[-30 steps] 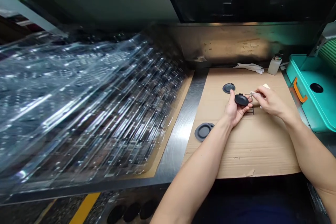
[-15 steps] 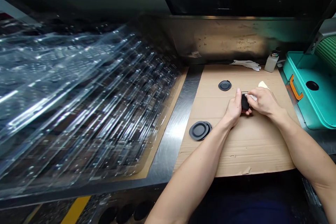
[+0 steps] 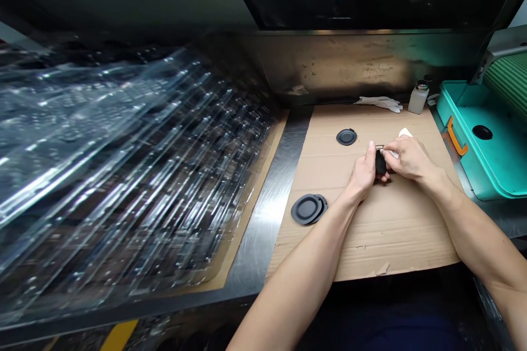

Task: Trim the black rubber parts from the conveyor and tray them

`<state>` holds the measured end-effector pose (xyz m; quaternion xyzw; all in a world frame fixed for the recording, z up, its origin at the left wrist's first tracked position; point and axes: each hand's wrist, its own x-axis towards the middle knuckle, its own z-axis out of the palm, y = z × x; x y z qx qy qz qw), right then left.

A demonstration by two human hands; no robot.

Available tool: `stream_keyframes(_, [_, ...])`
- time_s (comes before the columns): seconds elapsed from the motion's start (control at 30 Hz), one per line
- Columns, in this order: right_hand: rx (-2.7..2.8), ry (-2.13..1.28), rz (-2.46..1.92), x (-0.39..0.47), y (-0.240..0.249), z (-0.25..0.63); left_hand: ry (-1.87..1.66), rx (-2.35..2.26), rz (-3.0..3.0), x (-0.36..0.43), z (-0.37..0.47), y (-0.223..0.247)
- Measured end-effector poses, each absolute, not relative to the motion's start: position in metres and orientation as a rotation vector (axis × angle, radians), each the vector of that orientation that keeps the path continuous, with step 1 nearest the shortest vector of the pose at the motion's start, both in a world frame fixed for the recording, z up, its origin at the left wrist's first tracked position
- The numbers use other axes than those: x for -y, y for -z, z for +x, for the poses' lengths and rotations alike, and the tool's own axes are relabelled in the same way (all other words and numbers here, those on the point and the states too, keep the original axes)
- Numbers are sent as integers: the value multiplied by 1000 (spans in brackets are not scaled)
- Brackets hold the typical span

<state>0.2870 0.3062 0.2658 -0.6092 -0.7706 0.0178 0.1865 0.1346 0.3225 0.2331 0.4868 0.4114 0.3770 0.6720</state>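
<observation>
My left hand [image 3: 364, 170] is closed around a small black disc-shaped part [image 3: 380, 163], held tilted above the cardboard sheet [image 3: 362, 230]. Pinched in my right hand [image 3: 409, 156] is a white cloth [image 3: 405, 132], its upper corner showing behind the knuckles. The fingertips of that hand press at the black part's upper edge. One round black lid-like disc [image 3: 346, 136] lies flat beyond my left hand. Two more black discs [image 3: 307, 209] overlap on the cardboard left of my left forearm.
Clear plastic trays [image 3: 164, 164] are stacked on the left. White gloves [image 3: 379, 102] and a bottle [image 3: 419, 97] stand along the back edge. At right is a teal bin [image 3: 494, 167] with an orange handle, a black disc [image 3: 482, 132] inside.
The whole view has shifted slightly, so things appear a little further left. Both hands keep hold of the black part and cloth, with only small finger movement.
</observation>
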Motion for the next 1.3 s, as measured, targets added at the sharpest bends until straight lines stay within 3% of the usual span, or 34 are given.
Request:
stream_keyframes(0.53, [2241, 44, -1762, -303, -272, 286, -823, -921, 1109, -326, 135, -227])
stream_keyframes(0.77, [2073, -108, -1733, -309, -274, 298, -877, -897, 1033, -325, 138, -225])
stream_keyframes(1.0, [1433, 223, -2048, -400, -326, 374, -907, -840, 992, -325, 138, -218])
stream_keyframes(1.3, [1713, 173, -2402, -467, -369, 446, -852, -830, 1050, -321, 135, -225])
